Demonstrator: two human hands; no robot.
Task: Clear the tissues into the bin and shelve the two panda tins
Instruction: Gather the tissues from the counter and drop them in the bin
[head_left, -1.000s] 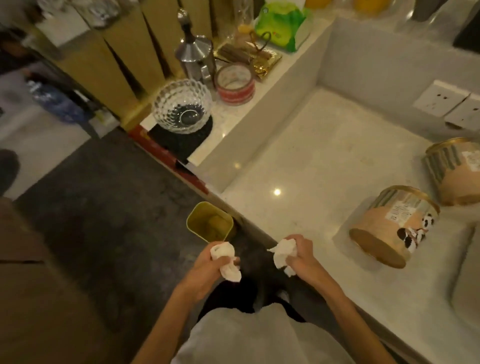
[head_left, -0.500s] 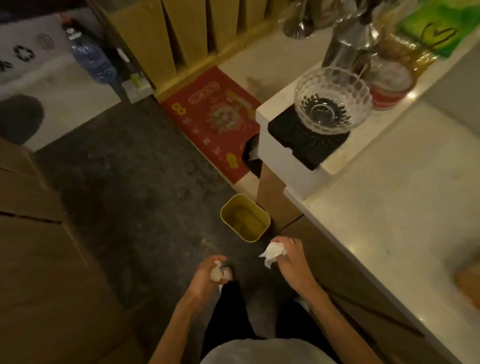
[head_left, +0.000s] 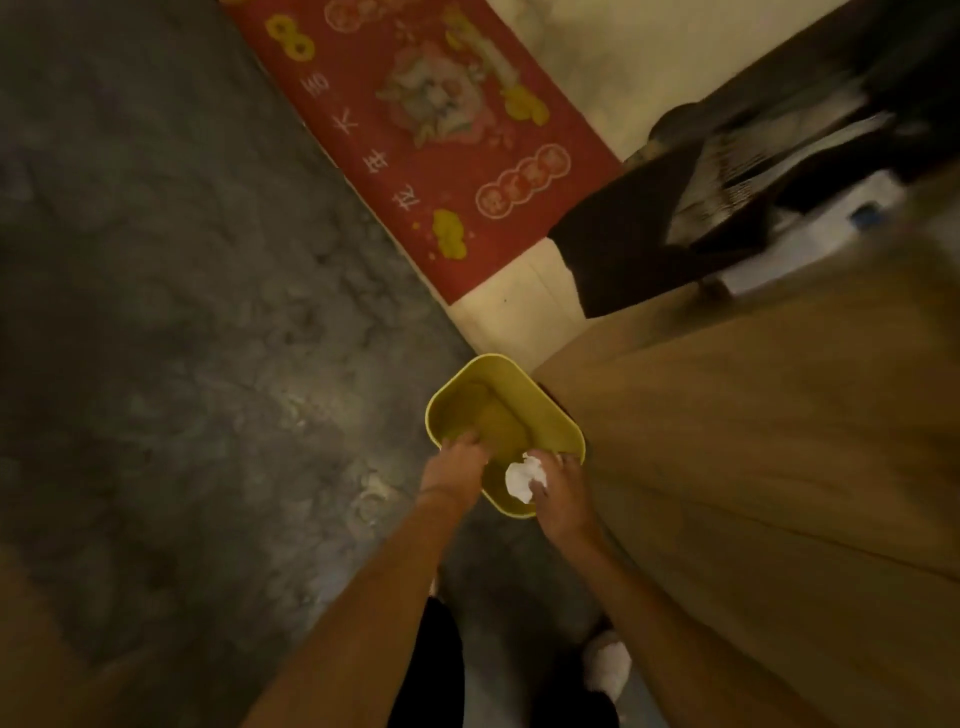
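A dark, mottled grey floor (head_left: 171, 322) is seen, and a yellow bin (head_left: 540, 410) is stood directly on it, right under the fingertips (head_left: 470, 439) and pressed against a brown wooden cabinet side (head_left: 753, 441) to the right of them. Beyond the fingertips a red mat (head_left: 431, 135) printed with gold and white figures is laid flat along a pale strip of flooring (head_left: 511, 317). A white slipper (head_left: 608, 660) is planted on the floor behind the fingers.
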